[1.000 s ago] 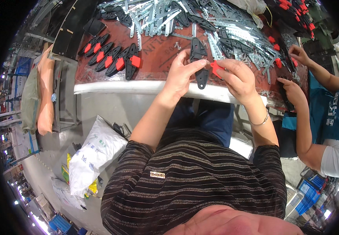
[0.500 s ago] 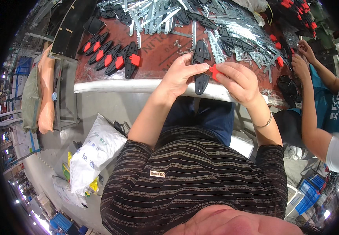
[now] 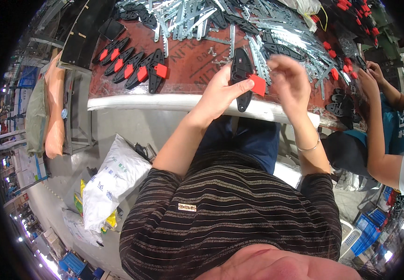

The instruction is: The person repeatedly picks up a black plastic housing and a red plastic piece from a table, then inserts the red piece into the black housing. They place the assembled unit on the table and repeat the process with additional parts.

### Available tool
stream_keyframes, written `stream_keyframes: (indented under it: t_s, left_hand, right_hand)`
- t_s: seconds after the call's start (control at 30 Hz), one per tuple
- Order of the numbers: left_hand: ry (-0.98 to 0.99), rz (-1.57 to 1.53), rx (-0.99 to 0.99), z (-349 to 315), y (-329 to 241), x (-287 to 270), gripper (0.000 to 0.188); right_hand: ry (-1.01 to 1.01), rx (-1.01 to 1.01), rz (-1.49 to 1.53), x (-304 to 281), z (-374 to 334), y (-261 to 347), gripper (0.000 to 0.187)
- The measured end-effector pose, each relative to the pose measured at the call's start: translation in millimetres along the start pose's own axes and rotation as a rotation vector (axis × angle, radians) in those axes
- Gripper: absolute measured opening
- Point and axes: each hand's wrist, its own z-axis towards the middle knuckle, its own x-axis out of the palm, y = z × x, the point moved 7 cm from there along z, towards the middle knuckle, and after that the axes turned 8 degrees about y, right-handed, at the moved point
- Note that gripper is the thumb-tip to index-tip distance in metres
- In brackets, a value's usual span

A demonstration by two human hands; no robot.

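Note:
My left hand [image 3: 218,95] grips a long black plastic part [image 3: 243,63], wide in the middle and tapering to rounded ends. A red square tab [image 3: 258,85] sits against its middle and sticks out to the right, with my left thumb pressed over its edge. Just right of the part, my right hand [image 3: 294,84] is raised, its fingers apart and somewhat blurred. Nothing shows in it. To the left, several black parts with red tabs [image 3: 157,77] lie in a slanted row on the red-brown tabletop [image 3: 188,86].
Toothed metal strips [image 3: 183,21] are heaped across the back, with bare black parts [image 3: 281,50] among them and small springs [image 3: 220,60] nearby. Loose red tabs [image 3: 335,73] lie to the right. A white padded edge [image 3: 136,102] fronts the table. A co-worker's hands [image 3: 372,77] are busy at far right.
My right hand has let go of the red tab and moved up and right. The tab now lies turned against the black part under my left thumb. The co-worker's arms have shifted.

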Motion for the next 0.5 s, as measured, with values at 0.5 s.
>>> stream_keyframes:
  t_s: [0.5]
  left_hand:
    - [-0.008,0.256,0.064,-12.4,4.6,33.8,0.068]
  right_hand:
    - [-0.144,0.149,0.519,47.3,18.3,-14.6,0.021]
